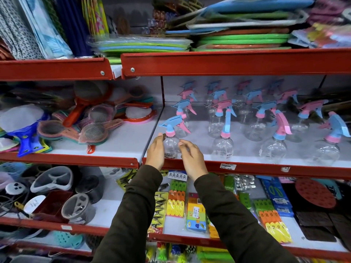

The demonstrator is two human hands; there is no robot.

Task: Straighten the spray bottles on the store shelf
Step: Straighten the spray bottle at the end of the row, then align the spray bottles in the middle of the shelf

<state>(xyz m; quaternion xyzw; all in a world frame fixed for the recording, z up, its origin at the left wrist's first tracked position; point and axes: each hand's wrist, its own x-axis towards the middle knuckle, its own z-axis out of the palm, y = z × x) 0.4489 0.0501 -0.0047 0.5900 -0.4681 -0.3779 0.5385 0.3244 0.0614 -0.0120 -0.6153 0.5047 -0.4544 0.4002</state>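
Note:
Several clear spray bottles with pink and blue trigger heads stand in rows on the white middle shelf (245, 160). The front-left bottle (171, 143) has a blue trigger pointing left and a pink collar. My left hand (155, 150) rests against its left side, fingers up. My right hand (191, 158) is at its right side, fingers loosely apart and a little blurred; I cannot tell if it touches the bottle. Another bottle (223, 141) to the right stands with its nozzle pointing away. Two more front bottles (273, 149) (326, 149) face different ways.
Mesh strainers (95, 128) are piled on the shelf section to the left. A red shelf lip (247, 168) runs along the front edge. Packs of clothes pegs (178, 198) lie on the shelf below, and foam mats (243, 38) are stacked above.

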